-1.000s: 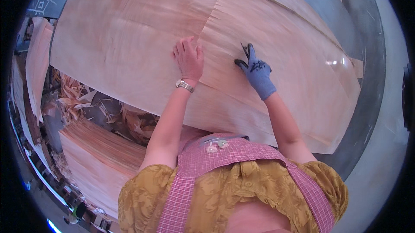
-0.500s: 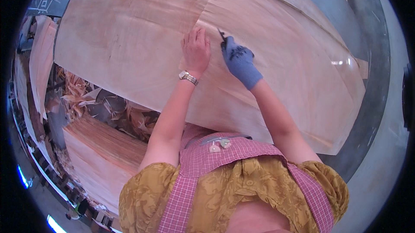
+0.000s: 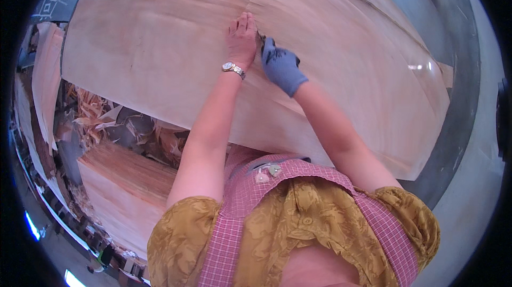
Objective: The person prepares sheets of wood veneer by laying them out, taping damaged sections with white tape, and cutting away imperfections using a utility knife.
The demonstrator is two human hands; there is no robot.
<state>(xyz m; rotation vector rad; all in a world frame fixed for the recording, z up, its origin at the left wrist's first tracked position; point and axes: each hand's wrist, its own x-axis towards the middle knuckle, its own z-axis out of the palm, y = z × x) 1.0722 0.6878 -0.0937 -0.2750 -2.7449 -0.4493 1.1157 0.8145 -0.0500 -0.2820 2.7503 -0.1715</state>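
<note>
Wide sheets of pale pinkish wood veneer [image 3: 154, 68] lie overlapped on the table, with a ragged seam running up the middle. My left hand [image 3: 242, 39], bare with a metal watch [image 3: 233, 67] at the wrist, lies flat on the veneer beside that seam, its fingers stretched forward. Just to its right is my right hand [image 3: 282, 66], in a blue knitted glove with black patches. Its fingers are closed round a dark, narrow knife-like tool [image 3: 261, 35], whose tip is close to my left fingers. The tool's handle is mostly hidden in the glove.
A stack of veneer [image 3: 125, 172] stands at the lower left, below the table edge. Curled wood scraps [image 3: 96, 111] fill the gap behind it. A strip of grey metal tabletop [image 3: 461, 90] borders the veneer on the right. Another veneer piece [image 3: 47, 82] hangs at the far left.
My left hand has slid forward along the seam. The right hand with the tool has moved left and slightly forward, closer to the left hand.
</note>
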